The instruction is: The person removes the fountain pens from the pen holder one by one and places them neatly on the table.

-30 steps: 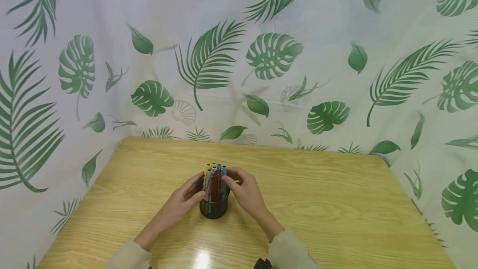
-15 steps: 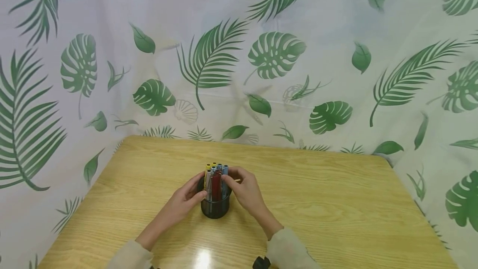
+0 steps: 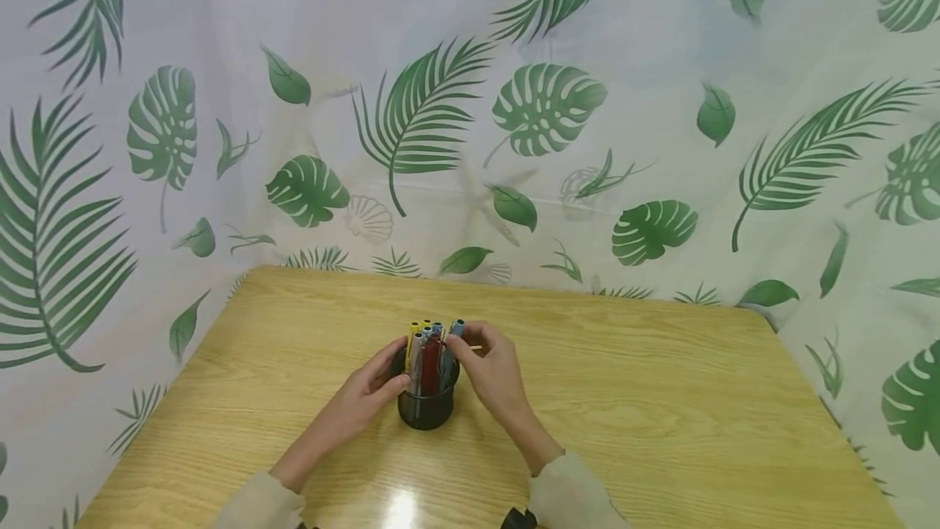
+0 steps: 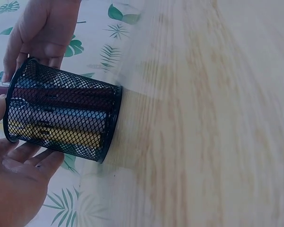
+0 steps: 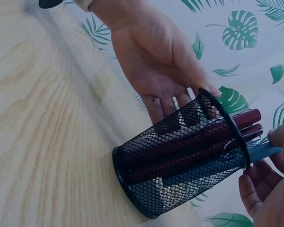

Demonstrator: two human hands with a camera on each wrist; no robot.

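Observation:
A black mesh pen holder (image 3: 426, 413) stands upright on the wooden table, filled with pens. My left hand (image 3: 360, 398) holds it from the left, thumb at the rim and fingers round the far side. At its right, my right hand (image 3: 495, 370) pinches a blue pen (image 5: 264, 151) between thumb and fingers. That pen leans rightward, its lower part still inside the mesh. Dark red pens (image 5: 248, 117) stand at the front of the bunch, with a grey one (image 3: 415, 353) beside them. Yellow pens (image 4: 80, 137) show through the mesh in the left wrist view.
The wooden table (image 3: 661, 398) reaches back to a white cloth backdrop (image 3: 558, 15) printed with green leaves. A small black object (image 3: 518, 519) shows at the bottom edge by the right sleeve (image 3: 569, 488).
The blue pen's top has moved right, apart from the other pens, along with my right hand. My left hand keeps its hold on the pen holder.

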